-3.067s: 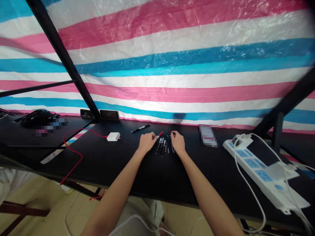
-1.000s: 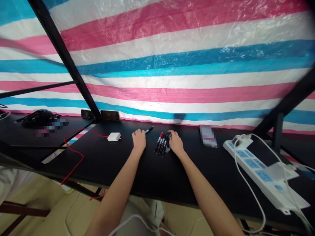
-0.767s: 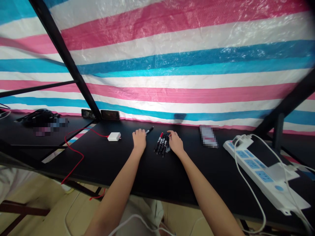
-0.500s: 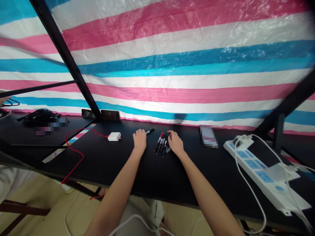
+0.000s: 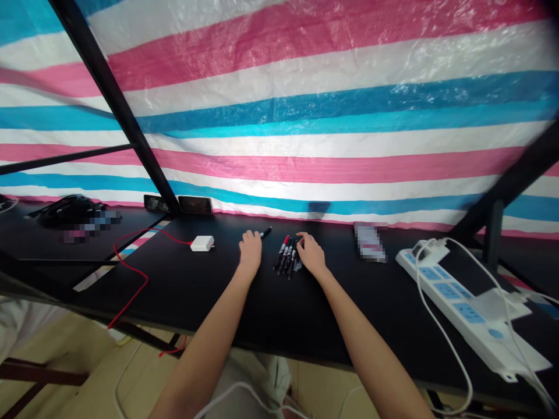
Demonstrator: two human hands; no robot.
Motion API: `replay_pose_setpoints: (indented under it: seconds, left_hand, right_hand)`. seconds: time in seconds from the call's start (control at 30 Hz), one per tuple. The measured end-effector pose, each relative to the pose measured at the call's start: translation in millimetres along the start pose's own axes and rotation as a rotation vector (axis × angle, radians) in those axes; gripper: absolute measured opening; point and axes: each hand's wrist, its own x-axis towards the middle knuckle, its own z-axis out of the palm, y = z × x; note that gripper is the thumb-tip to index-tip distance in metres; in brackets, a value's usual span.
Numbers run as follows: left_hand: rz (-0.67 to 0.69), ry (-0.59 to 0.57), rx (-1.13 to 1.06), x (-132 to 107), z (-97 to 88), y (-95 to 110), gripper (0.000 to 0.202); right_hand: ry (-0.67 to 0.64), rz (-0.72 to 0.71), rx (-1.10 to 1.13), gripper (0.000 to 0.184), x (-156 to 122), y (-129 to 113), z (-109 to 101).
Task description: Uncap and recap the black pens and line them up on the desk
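My left hand (image 5: 250,251) is closed, palm down, over the near end of a black marker pen (image 5: 266,231). The pen's far end sticks out past my fingertips, pointing up and to the right; my hand hides the rest of it. To the right, several marker pens (image 5: 285,256) lie side by side in a bunch, mostly black with white labels, one with a red cap. My right hand (image 5: 311,254) rests at the right edge of this bunch, its fingers bent loosely and somewhat apart. Its thumb side is against the nearest pens, with no pen visibly gripped.
A white charger (image 5: 202,243) with a red cable lies left on the black table (image 5: 279,331). Two phones (image 5: 195,205) lean near the black frame post (image 5: 113,99). Right of my hands are a blurred packet (image 5: 370,242) and a white power strip (image 5: 463,308) with cables.
My left hand has shifted slightly right along the pen, so less of it sticks out. My right hand and the bunch of pens stay nearly where they were.
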Motion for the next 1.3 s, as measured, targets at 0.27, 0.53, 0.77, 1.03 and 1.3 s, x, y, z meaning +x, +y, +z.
replay_pose_setpoints:
  seconds: [0.27,0.53,0.77,1.03,1.3]
  left_hand:
    - [0.142,0.131,-0.128,6,-11.6,-2,0.032]
    - [0.485,0.176,-0.303,2,-15.7,10,0.030]
    - [0.593,0.189,-0.374,0,-14.1,16,0.029]
    - [0.642,0.132,-0.305,-5,-15.1,19,0.034]
    - [0.641,0.183,-0.268,-5,-18.2,20,0.028]
  right_hand:
    - [0.158,0.067,0.242,0.029,5,5,0]
    - [-0.003,0.076,1.023,0.047,15,8,6]
    - [0.008,0.069,1.181,0.046,15,8,9]
    - [-0.013,0.056,1.164,0.054,15,7,7]
    - [0.026,0.026,1.198,0.036,14,6,2]
